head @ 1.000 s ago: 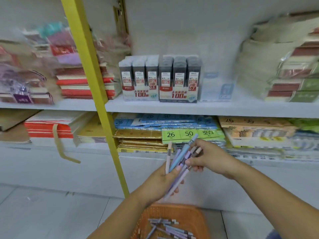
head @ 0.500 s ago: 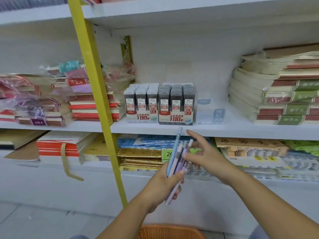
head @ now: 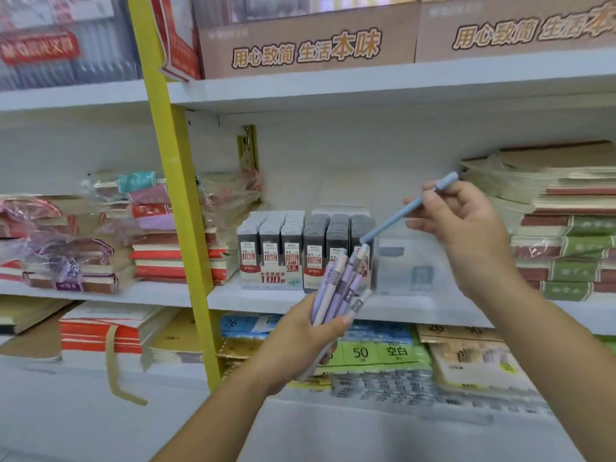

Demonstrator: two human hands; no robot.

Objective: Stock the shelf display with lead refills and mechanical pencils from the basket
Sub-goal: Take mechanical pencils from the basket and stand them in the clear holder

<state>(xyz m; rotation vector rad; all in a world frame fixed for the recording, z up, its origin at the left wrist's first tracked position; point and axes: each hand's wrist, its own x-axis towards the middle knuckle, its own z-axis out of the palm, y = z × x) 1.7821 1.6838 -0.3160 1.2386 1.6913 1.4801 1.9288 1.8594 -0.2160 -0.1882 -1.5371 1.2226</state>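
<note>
My left hand grips a bundle of purple and lilac mechanical pencils, tips pointing down, in front of the middle shelf. My right hand pinches a single blue mechanical pencil, held slanted above the bundle. Behind them on the white shelf stand two display boxes of lead refills, one light and one dark. To their right stands a clear plastic display box. The basket is out of view.
A yellow upright post divides the shelving left of the refills. Stacks of notebooks fill the right of the shelf, wrapped notebooks the left. Brown cartons sit on the upper shelf, paper packs on the lower one.
The view has tilted up, so the basket is gone from sight. My right hand has drawn one blue pencil out of the bundle and lifted it up and right.
</note>
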